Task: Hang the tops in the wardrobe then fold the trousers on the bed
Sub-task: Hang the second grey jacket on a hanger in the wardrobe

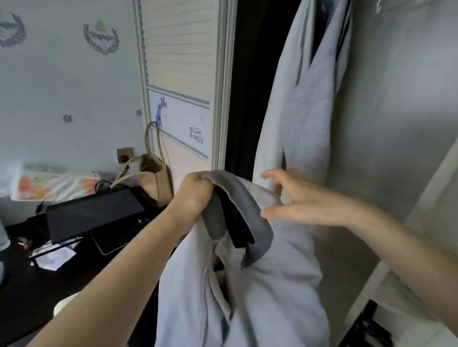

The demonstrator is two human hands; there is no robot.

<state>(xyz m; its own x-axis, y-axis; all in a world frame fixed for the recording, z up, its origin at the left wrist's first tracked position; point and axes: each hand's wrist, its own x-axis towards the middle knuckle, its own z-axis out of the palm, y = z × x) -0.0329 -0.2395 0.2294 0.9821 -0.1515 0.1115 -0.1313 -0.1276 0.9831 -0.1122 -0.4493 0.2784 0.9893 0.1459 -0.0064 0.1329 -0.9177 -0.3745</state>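
Left hand (196,191) gripped the grey zip top (246,293) by its collar, right hand (299,198) spread-fingered just beside it, both near the open wardrobe (406,109), where one top (307,109) already hung; trousers probably still unfolded, bed unseen.

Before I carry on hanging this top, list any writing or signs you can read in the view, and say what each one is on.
"millie & sally": on the picture panel of the wardrobe door, right of a blue giraffe drawing.
Wreath emblems on the wall: any lettering too blurred to read.
Patterned pack on the desk: print too blurred to read.
Papers on the desk: too small to read.
Grey zip top: no text visible.
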